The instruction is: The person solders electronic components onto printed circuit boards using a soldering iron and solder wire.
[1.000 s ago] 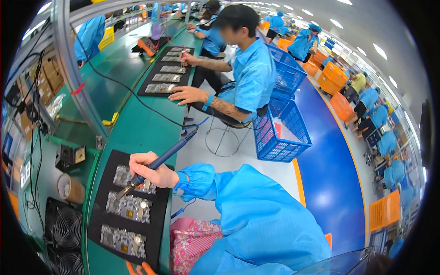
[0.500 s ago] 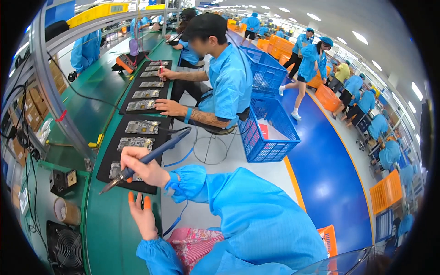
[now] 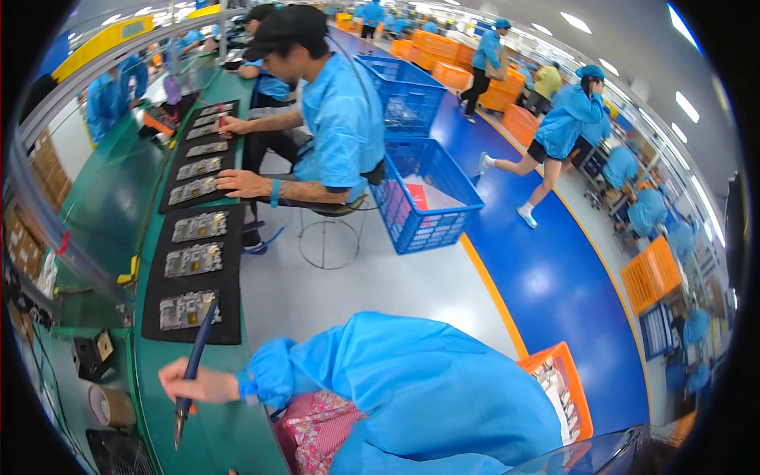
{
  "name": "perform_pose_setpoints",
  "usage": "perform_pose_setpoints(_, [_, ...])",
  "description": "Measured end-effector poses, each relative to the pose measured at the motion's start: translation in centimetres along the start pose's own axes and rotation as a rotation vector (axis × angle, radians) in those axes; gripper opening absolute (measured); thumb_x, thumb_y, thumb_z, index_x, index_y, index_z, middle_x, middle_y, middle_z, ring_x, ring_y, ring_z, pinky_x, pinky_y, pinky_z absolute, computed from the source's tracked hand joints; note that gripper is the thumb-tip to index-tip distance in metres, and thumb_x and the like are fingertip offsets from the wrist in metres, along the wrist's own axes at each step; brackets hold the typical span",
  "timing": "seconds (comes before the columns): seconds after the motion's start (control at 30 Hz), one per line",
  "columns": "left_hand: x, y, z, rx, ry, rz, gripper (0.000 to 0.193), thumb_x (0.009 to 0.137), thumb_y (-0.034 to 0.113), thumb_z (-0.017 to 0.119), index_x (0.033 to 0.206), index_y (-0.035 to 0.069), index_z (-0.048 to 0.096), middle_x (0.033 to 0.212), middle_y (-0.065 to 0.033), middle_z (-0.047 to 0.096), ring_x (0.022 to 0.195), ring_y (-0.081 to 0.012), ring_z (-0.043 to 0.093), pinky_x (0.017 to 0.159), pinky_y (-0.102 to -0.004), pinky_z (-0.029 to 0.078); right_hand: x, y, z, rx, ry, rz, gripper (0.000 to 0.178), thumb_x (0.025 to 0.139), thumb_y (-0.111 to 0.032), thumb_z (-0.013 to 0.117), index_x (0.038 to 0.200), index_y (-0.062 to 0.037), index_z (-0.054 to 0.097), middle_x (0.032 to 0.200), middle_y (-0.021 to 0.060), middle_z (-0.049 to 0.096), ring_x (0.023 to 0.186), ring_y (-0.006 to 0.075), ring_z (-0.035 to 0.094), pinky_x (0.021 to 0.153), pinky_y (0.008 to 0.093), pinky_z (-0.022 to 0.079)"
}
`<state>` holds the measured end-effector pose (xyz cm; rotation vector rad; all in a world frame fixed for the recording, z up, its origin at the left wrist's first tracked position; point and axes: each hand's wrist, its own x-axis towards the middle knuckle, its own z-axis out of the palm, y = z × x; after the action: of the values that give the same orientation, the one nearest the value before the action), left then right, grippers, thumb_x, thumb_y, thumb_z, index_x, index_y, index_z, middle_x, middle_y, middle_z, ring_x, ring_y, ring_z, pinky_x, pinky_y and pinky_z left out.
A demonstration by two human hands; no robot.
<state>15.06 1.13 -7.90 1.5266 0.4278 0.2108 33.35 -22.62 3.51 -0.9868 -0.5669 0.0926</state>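
Observation:
My right hand (image 3: 196, 385) is closed around a soldering iron (image 3: 198, 346) with a dark blue handle. Its metal tip points down over the green bench top, towards the lower edge of the view, and touches no board that I can see. Just beyond the hand lies a black mat (image 3: 230, 323) carrying a row of circuit boards, the nearest circuit board (image 3: 180, 312) partly behind the iron's handle. My left hand is out of the picture.
A co-worker (image 3: 336, 119) sits farther along the green bench (image 3: 107, 226), hands at a second black mat (image 3: 176, 184) of boards. Blue crates (image 3: 431, 214) stand on the floor. A metal frame post (image 3: 71, 245) rises at left; an orange bin (image 3: 582, 396) is close on my right.
My right hand has moved nearer and left with the soldering iron, away from the closest board. My left hand has dropped out of view. The whole view has turned, and a walking person is closer.

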Motion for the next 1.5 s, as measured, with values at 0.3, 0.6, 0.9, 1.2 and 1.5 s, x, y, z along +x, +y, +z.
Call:
perform_pose_setpoints(0.3, [9.3, -8.7, -9.4, 0.007, -0.228, -0.241, 0.029, 0.087, 0.008, 0.059, 0.114, -0.002, 0.053, 0.088, -0.0087, 0.062, 0.080, -0.0151, 0.056, 0.072, -0.0257, 0.047, -1.6, 5.8, 3.8, 0.104, -0.020, 0.117, 0.020, 0.079, -0.011, 0.047, 0.062, -0.0012, 0.046, 0.053, 0.0054, 0.049, 0.041, 0.0123, 0.052, 0.038, 0.0237, 0.038])
perform_pose_setpoints(0.6, [6.9, -13.9, -21.1, -0.127, -0.132, -0.420, 0.026, 0.086, 0.008, 0.059, 0.111, -0.002, 0.055, 0.090, -0.0095, 0.063, 0.081, -0.0152, 0.057, 0.073, -0.0254, 0.047, -2.0, 6.3, 3.6, 0.085, -0.125, 0.246, 0.017, 0.078, -0.010, 0.046, 0.063, -0.0006, 0.048, 0.056, 0.0058, 0.049, 0.042, 0.0114, 0.050, 0.040, 0.0236, 0.039])
perform_pose_setpoints(0.9, [-9.1, -14.4, -31.8, -0.295, 0.129, -0.585, 0.024, 0.086, 0.008, 0.059, 0.108, -0.003, 0.057, 0.092, -0.0103, 0.064, 0.082, -0.0152, 0.058, 0.074, -0.0251, 0.047, -0.3, 8.6, 6.6, 0.062, -0.362, 0.390, 0.017, 0.082, -0.013, 0.049, 0.069, -0.0027, 0.052, 0.061, 0.0030, 0.053, 0.049, 0.0086, 0.053, 0.041, 0.0227, 0.042])
perform_pose_setpoints(1.2, [-13.6, 5.6, -12.0, -0.292, 0.557, -0.290, 0.026, 0.092, 0.014, 0.047, 0.115, 0.002, 0.051, 0.083, -0.0114, 0.065, 0.037, 0.0000, 0.027, 0.033, -0.0171, 0.019, 0.5, 9.1, 8.3, -0.246, -0.548, 0.387, 0.018, 0.079, -0.012, 0.049, 0.065, -0.0010, 0.052, 0.063, 0.0066, 0.053, 0.055, 0.0138, 0.050, 0.049, 0.0266, 0.039])
perform_pose_setpoints(1.5, [-13.8, 4.7, -11.6, -0.302, 0.774, -0.109, 0.024, 0.093, 0.014, 0.048, 0.112, 0.002, 0.053, 0.078, -0.0068, 0.064, 0.041, -0.0001, 0.029, 0.037, -0.0164, 0.020, -1.5, 9.8, 7.8, -0.083, -0.418, 0.348, 0.027, 0.084, -0.026, 0.048, 0.070, -0.0029, 0.045, 0.062, 0.0082, 0.046, 0.044, 0.0129, 0.044, 0.035, 0.0228, 0.038])
